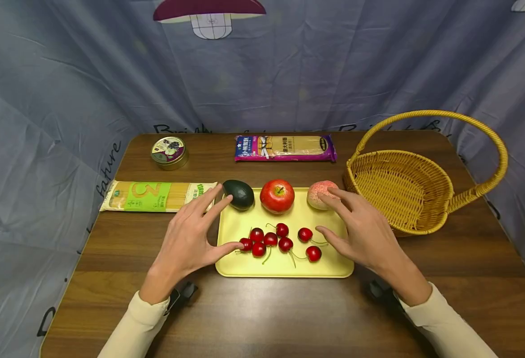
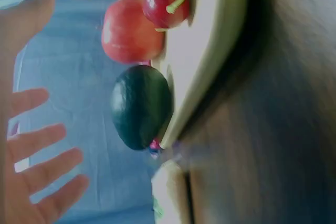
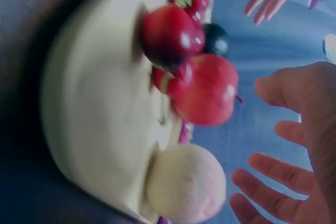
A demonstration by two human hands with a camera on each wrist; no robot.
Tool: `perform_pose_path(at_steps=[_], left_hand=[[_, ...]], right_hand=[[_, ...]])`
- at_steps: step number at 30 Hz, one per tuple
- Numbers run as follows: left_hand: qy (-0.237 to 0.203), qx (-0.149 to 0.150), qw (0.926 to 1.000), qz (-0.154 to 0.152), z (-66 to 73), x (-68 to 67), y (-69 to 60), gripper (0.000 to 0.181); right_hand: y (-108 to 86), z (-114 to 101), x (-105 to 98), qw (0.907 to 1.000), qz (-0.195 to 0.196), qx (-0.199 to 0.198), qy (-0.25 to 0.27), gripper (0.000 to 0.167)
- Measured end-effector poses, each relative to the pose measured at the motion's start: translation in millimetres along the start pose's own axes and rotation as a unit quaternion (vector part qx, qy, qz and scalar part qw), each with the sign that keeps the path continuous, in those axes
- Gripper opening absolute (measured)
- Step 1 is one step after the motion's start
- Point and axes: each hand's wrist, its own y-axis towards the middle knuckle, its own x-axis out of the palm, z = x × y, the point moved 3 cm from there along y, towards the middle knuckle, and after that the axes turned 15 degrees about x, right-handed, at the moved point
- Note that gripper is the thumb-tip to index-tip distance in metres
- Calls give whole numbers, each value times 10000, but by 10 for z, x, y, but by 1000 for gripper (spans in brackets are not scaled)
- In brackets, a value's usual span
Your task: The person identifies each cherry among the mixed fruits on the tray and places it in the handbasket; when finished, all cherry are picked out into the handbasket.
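Tray (image 1: 334,266): pale yellow, flat on the table (image 1: 280,318) in front of you, between your hands. Looks thin and stiff, probably light; grasp it by both short rims and keep it level, since round fruit may roll.
Left hand (image 1: 188,238): fingers spread, gripping nothing; above the tray's left edge.
Right hand (image 1: 365,231): likewise spread and unloaded, above the right edge.
Avocado (image 1: 239,195): far left corner of the tray. Skin looks smooth, maybe slippery; cup its sides.
Apple (image 1: 277,197): middle of the far edge. Likely firm, glossy; take it round the widest part, not by the stem.
Peach (image 1: 318,195): far right corner, near your right fingers. Matte, so probably grippier; squeeze gently in case it's soft.
Cherries (image 1: 259,249): loose across the tray's middle and near side. Small, shiny, light by the look; pinch the bodies, as stems may snap.
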Motion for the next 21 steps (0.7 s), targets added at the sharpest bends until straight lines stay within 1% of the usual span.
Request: perform_pose_path(at_steps=[2, 3, 5, 7, 10, 15, 17, 21], left_hand=[[-225, 21, 9997, 35, -17, 7, -79, 94], [-335, 25, 9994, 1, -27, 18, -116, 93], [-521, 21, 9986, -115, -40, 46, -176, 88], [-613, 4, 9978, -265, -50, 78, -229, 84], [-636, -65, 9965, -533, -43, 125, -288, 79], [-694, -252, 9924, -987, -15, 209, -441, 71], [-754, -297, 9908, -1082, -8, 228, -490, 69], [-790, -293, 9901, -1122, -16, 233, -535, 63]], right_hand=[[-52, -31, 74, 9998, -176, -116, 13, 71], [-76, -48, 113, 9995, -272, -159, -2, 68], [-112, -81, 186, 9986, -480, -219, -54, 61], [-126, -110, 242, 9972, -701, -254, -88, 53], [-121, -137, 296, 9948, -963, -301, -132, 45], [-90, -139, 400, 9901, -1372, -259, -155, 29], [-82, -130, 437, 9885, -1495, -194, -141, 25], [-68, -109, 476, 9860, -1664, -45, -84, 23]])
